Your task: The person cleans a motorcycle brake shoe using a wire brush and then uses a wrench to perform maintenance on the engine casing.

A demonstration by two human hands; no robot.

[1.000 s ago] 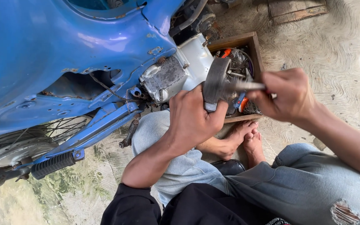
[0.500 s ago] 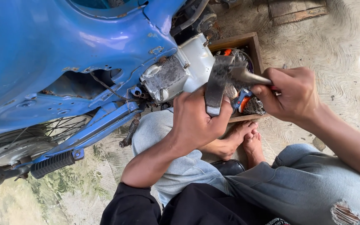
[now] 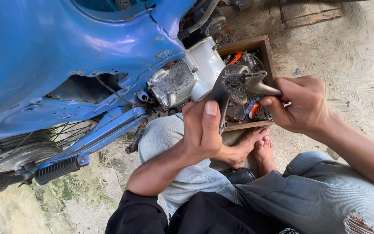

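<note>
On a swirled concrete floor [image 3: 347, 43] beside a blue motorcycle [image 3: 66, 52], my left hand [image 3: 202, 130] grips a grey metal engine cover [image 3: 228, 89], now tilted face-up above the wooden parts box [image 3: 265, 43], while my right hand [image 3: 301, 104] pinches a metal tool [image 3: 262, 86] against it.

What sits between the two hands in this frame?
In the head view, a round grey metal engine cover, dirty inside, sits between them. The left hand grips its lower edge; the right hand presses a metal scraper tool against it.
</note>
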